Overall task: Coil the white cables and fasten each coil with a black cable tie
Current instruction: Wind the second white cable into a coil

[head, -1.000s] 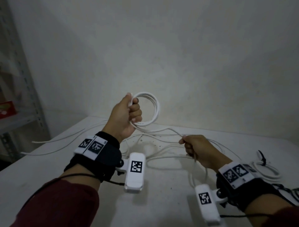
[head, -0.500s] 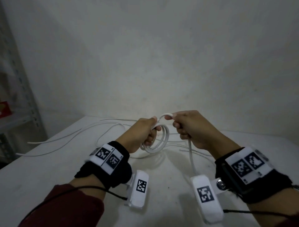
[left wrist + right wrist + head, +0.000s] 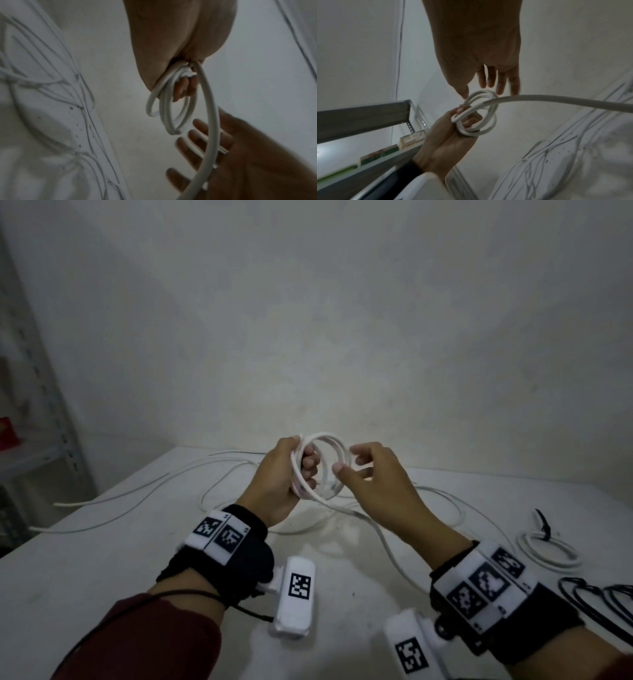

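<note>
My left hand (image 3: 291, 477) grips a small coil of white cable (image 3: 323, 435) above the table, fingers curled through the loops. The same coil (image 3: 165, 112) hangs from the left hand (image 3: 171, 40) in the left wrist view. My right hand (image 3: 359, 467) hovers just right of the coil with its fingers loose and nothing in them. In the right wrist view its straight fingertips (image 3: 500, 89) are at the top of the coil (image 3: 481, 133). The cable's free tail (image 3: 383, 539) drops from the coil and passes under my right wrist to the table.
More loose white cables (image 3: 219, 470) sprawl across the white table (image 3: 102, 577). A finished coil (image 3: 544, 553) with a black tie (image 3: 543, 525) lies at the right, with black cords (image 3: 599, 601) nearer me. A metal shelf (image 3: 44, 422) stands at the left, against the wall.
My right hand carried the cable up from the table to the coil, laid on another loop, then let go and opened. The left hand kept hold of the coil.
</note>
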